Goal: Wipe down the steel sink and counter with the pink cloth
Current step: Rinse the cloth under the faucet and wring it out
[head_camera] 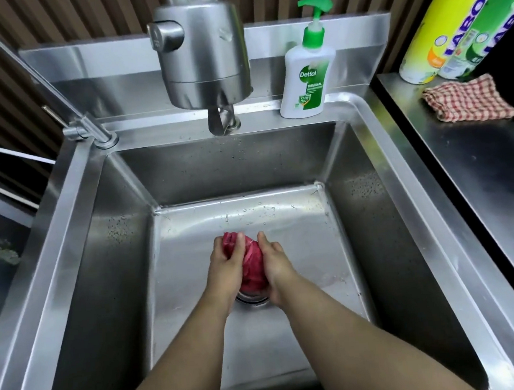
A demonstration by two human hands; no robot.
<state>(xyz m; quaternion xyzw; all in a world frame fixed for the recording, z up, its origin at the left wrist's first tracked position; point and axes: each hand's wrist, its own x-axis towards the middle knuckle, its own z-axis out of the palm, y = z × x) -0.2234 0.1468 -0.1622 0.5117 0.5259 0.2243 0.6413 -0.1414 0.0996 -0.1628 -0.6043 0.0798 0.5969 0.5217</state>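
Observation:
The pink cloth (251,264) is bunched into a wet ball low inside the steel sink (280,159), just above the drain (253,299). My left hand (227,266) grips its left side, fingers curled over the top. My right hand (274,267) grips its right side, thumb along the cloth. Both forearms reach down into the basin from the near edge. Water drops dot the sink floor and the back wall. The steel counter (488,176) lies to the right of the sink.
A big steel tap (201,54) hangs over the back of the basin, with a thin side tap (87,128) at the left corner. A Dettol pump bottle (306,77) stands on the back ledge. A checked cloth (469,99) and two Labour bottles (457,25) sit on the counter.

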